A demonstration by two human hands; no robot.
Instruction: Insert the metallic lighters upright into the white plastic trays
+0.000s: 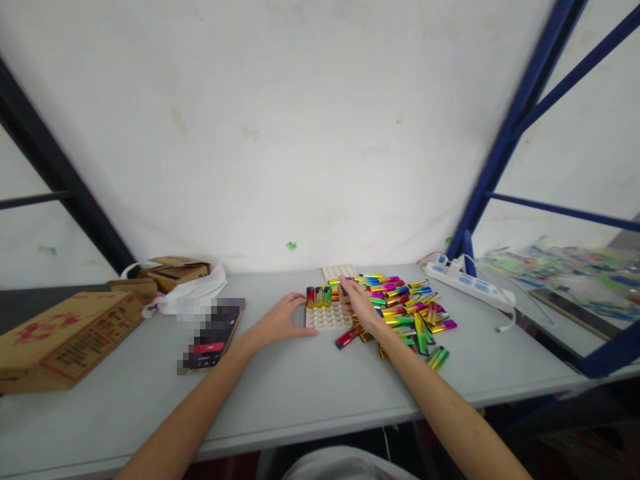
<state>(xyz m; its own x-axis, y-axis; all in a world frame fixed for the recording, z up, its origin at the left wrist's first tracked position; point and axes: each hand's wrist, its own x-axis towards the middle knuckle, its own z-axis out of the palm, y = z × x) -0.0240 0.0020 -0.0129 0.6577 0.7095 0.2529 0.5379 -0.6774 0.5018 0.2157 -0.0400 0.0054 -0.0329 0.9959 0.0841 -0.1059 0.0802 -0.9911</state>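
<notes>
A pale tray with rows of round holes (pixel 327 319) lies on the table. Several shiny lighters (pixel 319 297), red, yellow and green, stand upright in its back row. My left hand (pixel 280 321) is at the tray's left side, thumb along the front edge and fingers close to the red lighter; the thumb and fingers are spread. Over the tray's right side, my right hand (pixel 359 305) has its fingers curled round what looks like a lighter, mostly hidden by the hand. A loose pile of metallic, many-coloured lighters (pixel 400 310) lies right of the tray, partly behind my right forearm.
Another pale holed tray (pixel 340 272) lies near the wall. To the left are a phone (pixel 215 337), a white plastic bag (pixel 195 293) and a cardboard box (pixel 70 340). A power strip (pixel 470 283) with cables lies at the right, beside a blue metal post (pixel 500 160).
</notes>
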